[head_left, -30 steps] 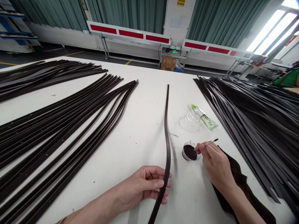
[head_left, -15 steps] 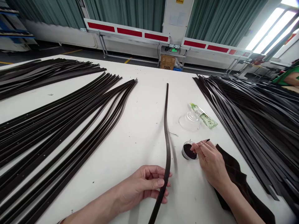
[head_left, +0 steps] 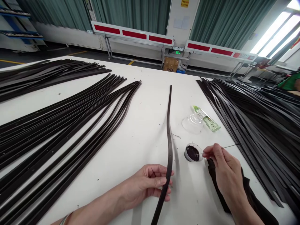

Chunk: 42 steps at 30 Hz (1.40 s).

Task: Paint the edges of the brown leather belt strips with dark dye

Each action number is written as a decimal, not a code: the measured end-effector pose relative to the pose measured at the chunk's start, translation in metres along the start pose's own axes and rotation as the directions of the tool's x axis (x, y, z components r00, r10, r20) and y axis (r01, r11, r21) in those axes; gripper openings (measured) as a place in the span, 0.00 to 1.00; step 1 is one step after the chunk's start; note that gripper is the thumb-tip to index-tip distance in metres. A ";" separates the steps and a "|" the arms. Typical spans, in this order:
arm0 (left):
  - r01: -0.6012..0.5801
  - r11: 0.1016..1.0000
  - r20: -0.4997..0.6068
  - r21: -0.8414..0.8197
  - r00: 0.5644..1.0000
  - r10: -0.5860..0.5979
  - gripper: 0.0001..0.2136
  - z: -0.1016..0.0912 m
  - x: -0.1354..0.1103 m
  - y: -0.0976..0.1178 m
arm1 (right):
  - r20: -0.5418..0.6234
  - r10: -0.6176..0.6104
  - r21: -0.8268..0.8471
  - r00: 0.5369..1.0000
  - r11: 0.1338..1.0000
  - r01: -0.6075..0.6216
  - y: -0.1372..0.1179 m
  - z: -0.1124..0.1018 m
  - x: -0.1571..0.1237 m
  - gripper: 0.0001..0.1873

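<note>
A long, dark-brown leather belt strap [head_left: 169,150] runs lengthwise away from the person, gently S-curved, on the white counter [head_left: 145,125], just left of a small round pot of dark liquid [head_left: 192,153] — clenched in the left hand [head_left: 145,187]; the right hand [head_left: 225,168] pinches a thin grey stick [head_left: 231,145] right of the pot.

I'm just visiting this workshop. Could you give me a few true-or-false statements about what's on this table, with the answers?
1. The left hand holds a single dark belt strap. True.
2. The right hand is holding a round tin of dark liquid. False: it holds a thin stick, and the tin sits on the white table.
3. A clear plastic lid lies beside a green-labelled tube. True.
4. A dark cloth lies at the table's far end. False: it lies under the right forearm.
</note>
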<state>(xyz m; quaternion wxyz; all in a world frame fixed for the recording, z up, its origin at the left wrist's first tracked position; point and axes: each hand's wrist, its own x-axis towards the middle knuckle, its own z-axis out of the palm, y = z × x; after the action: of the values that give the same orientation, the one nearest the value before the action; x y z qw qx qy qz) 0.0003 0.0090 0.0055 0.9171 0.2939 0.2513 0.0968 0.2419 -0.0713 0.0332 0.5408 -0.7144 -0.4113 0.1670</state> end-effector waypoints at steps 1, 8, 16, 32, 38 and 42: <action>-0.002 1.000 -0.004 -0.004 1.000 0.002 0.10 0.000 0.000 0.000 | 0.018 0.070 0.104 0.997 0.992 -0.071 -0.002 0.002 -0.002 0.19; -0.029 1.000 -0.023 -0.010 0.999 0.029 0.11 0.002 0.000 -0.003 | 0.052 0.062 0.273 0.997 0.959 -0.074 -0.016 0.019 -0.023 0.19; -0.041 0.998 0.015 -0.049 0.999 0.042 0.12 0.002 0.002 -0.006 | 0.228 -0.476 0.015 0.850 0.874 0.486 -0.024 0.026 -0.050 0.14; -0.048 0.999 0.031 -0.021 0.998 0.049 0.13 0.001 0.003 -0.006 | 0.316 -0.634 0.067 0.706 0.757 0.650 -0.021 0.032 -0.049 0.15; -0.053 0.998 0.046 -0.017 0.997 0.054 0.13 0.002 0.003 -0.005 | 0.325 -0.657 0.077 0.680 0.735 0.673 -0.019 0.034 -0.049 0.15; -0.042 0.999 0.030 -0.006 0.999 0.042 0.13 0.003 0.002 -0.003 | 0.323 -0.662 0.049 0.676 0.725 0.687 -0.019 0.034 -0.048 0.15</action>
<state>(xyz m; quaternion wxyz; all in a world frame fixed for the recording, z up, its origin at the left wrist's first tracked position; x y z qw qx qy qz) 0.0042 0.0054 0.0048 0.9194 0.2980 0.2308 0.1124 0.1813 -0.0852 0.0282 0.4627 -0.4958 -0.7331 0.0526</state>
